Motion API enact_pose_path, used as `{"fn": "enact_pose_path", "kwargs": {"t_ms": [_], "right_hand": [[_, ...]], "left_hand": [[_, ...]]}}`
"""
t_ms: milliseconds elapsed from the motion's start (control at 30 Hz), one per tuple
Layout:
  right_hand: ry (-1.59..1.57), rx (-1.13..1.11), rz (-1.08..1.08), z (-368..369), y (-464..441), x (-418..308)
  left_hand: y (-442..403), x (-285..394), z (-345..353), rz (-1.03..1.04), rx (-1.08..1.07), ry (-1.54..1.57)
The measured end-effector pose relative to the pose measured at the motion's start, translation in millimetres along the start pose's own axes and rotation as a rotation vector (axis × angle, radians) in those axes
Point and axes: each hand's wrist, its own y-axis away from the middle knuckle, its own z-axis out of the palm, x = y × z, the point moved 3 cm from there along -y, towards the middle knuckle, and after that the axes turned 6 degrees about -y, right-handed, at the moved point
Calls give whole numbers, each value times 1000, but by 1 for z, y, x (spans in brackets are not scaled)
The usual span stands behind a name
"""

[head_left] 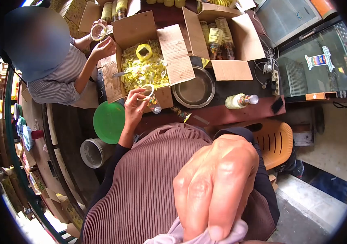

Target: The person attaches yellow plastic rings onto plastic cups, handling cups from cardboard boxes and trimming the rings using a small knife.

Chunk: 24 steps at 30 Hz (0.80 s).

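Note:
My left hand is closed round the rim of a clear plastic cup with a printed side, tilted over the table's front edge. Close to the camera is my right hand, large and with bent fingers, pinching a pale lilac cloth in front of my chest. Just beyond the cup stands an open cardboard box full of yellow wrapped pieces. A round metal basin sits to its right. Below the basin lies a small printed packet.
Across the table's left end, a person holds a clear cup. Another box contains stacked cups. More stacked cups lie at right, near a phone. A green tub, a bucket and an orange chair surround me.

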Motion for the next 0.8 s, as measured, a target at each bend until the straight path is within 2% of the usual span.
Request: {"fn": "enact_pose_path", "kwargs": {"t_ms": [67, 100, 133, 200, 267, 367, 467, 500, 567, 600, 667, 800], "right_hand": [[-137, -267, -216, -1, -8, 10], [-57, -418, -231, -14, -5, 17], [-60, -417, -229, -12, 0, 20], [-154, -216, -190, -3, 2, 24], [-233, -204, -241, 3, -3, 26], [-409, -128, -157, 10, 0, 28], [-760, 66, -292, 22, -4, 28], [-758, 68, -297, 17, -3, 33], [-460, -76, -401, 7, -1, 39], [-457, -73, -407, 11, -2, 36], [-588, 74, -423, 19, -5, 30], [-484, 42, -460, 12, 5, 29]], "left_hand": [[-2, 2, -2, 158, 30, -161], [-1, 6, -2, 126, 36, -130], [-1, 5, -2, 123, 38, -130], [-2, 2, -3, 104, 27, -127], [-2, 1, -2, 86, 14, -100], [-3, 4, -1, 73, 7, -75], [-4, 7, 1, 103, 0, -83], [-4, 7, 1, 91, -6, -65], [-4, 5, 2, 76, -18, -49], [-4, 4, 2, 79, -27, -56], [-3, 4, 4, 78, -46, -61], [-2, 4, 8, 45, -66, -44]]}}
